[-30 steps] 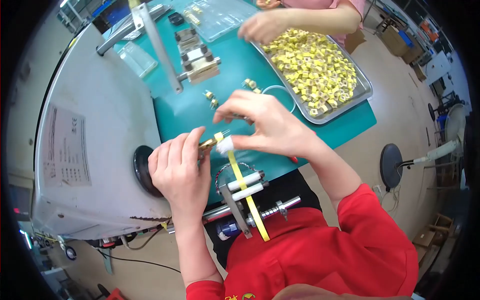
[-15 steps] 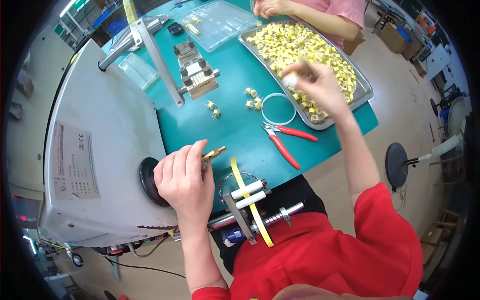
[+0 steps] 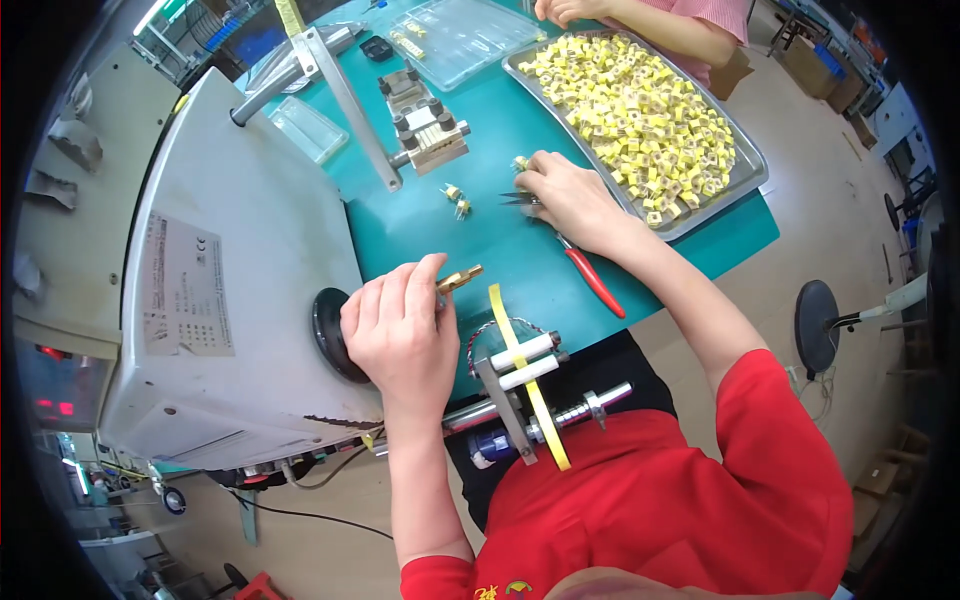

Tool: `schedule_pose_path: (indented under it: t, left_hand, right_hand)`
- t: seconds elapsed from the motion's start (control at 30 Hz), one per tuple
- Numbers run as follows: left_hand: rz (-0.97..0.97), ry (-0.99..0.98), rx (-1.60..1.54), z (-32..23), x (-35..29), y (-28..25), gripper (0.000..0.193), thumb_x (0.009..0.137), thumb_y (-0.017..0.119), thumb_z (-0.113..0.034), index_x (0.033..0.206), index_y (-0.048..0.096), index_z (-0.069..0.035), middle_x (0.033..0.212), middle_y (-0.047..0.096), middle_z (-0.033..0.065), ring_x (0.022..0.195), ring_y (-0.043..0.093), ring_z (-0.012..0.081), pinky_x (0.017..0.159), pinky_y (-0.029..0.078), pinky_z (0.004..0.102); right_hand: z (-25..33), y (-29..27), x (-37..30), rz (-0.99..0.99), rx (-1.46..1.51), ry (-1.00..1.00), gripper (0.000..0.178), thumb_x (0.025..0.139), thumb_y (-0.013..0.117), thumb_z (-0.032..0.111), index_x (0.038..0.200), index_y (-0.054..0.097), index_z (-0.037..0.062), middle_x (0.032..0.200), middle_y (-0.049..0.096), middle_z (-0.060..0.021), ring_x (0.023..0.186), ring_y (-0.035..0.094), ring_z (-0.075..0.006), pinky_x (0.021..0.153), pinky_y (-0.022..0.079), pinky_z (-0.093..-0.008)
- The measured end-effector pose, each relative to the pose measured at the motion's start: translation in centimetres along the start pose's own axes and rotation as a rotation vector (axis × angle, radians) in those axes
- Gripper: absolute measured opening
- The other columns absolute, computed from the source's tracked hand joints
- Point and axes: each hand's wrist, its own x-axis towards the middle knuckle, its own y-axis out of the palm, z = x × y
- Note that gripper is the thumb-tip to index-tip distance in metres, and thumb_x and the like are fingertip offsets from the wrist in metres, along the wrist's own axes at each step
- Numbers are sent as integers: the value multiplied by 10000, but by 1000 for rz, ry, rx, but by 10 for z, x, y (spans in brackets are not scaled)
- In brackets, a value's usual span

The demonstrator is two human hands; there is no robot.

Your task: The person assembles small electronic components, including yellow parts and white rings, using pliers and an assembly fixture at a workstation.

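Observation:
Beside the black handwheel (image 3: 338, 336) of a white machine, my left hand (image 3: 398, 330) wraps round a brass-tipped spindle (image 3: 460, 279), whose end sticks out past the thumb. Farther right, my right hand (image 3: 575, 203) is low over the green table with its fingers bent together. Dark thin prongs (image 3: 520, 199) show from under those fingers; what they belong to is hidden. A small yellow coil part (image 3: 520, 163) touches or lies close to the fingertips. Red-handled pliers (image 3: 595, 285) are partly covered by this hand and wrist. Two more coil parts (image 3: 457, 198) lie to the left.
A metal tray (image 3: 748, 185) heaped with yellow coil parts stands at the right. A metal clamp fixture (image 3: 430, 130) hangs left of centre. Yellow tape (image 3: 535, 395) runs over white rollers near me. Across the table is another person's hand (image 3: 572, 10).
My right hand has come from over the tray leftward and down to the coil parts on the table. The white ring is now hidden. My left hand keeps its place on the spindle.

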Motion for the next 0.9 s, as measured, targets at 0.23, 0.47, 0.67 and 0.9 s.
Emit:
schedule_pose_path:
  t: [0.23,0.47,0.67,0.9]
  left_hand:
    - [-6,42,-73,-9,7,0,345,731,731,-50,1057,680,-151,964,685,42,934,647,240,861,449,394]
    - [64,59,10,10,-9,-2,299,898,657,-165,1187,650,-89,1004,660,85,943,620,301,836,445,421]
    - [112,74,45,-6,0,-9,299,942,630,-206,1203,635,-62,1043,666,113,944,627,321,828,447,405]
    - [-31,201,90,-8,7,-10,339,903,641,-412,1097,698,-140,966,692,80,857,643,306,738,470,445]
  right_hand:
    - [-19,-7,-20,-41,-25,24,182,796,676,68,978,674,76,1007,639,-120,1031,614,-313,871,529,-403]
    - [18,7,3,66,-39,115,172,739,648,51,887,714,-8,1046,620,-223,1015,611,-366,784,565,-439]
    - [2,28,-19,-486,210,83,168,746,682,53,897,617,21,957,575,-141,986,565,-309,720,520,-446]
    - [-1,36,-10,-421,233,122,228,765,734,143,934,595,78,863,640,-63,983,580,-279,731,516,-443]
